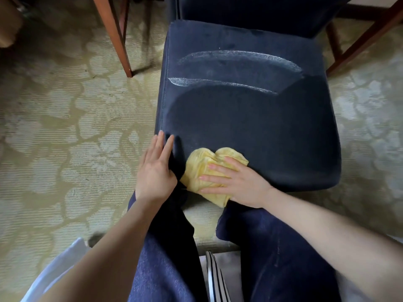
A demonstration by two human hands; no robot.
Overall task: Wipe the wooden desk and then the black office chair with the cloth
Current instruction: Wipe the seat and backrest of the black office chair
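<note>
Yellow and bunched into soft folds, the cloth (201, 163) sits on the seat of the black office chair (250, 118), at the seat's front edge and close to its front-left corner. Our right hand (238, 182) lies on top of it with the fingers spread and nearly straight, palm down, pressing the wad against the upholstery rather than pinching it. That flat spread, we judge, puts weight over a broad patch so the cloth drags evenly. Our left hand (156, 171) rests on the front-left corner of the seat, just beside the cloth, fingers straight and together, holding nothing that we can see. We take it as a brace, to keep the chair from shifting under the wiping hand.

The seat reads as very dark blue-black, a napped fabric with a stitched seam running down its left edge. Two pale curved streaks (235, 62) cross it between the middle and the back edge, and nearer the front the pile looks darker and smoother in a broad arc. We judge these to be wipe marks, so the chair part of the task is under way. A wooden leg (113, 35) stands on the patterned carpet (54, 127) off the seat's back-left corner; whether it is the desk's we cannot tell.
</note>
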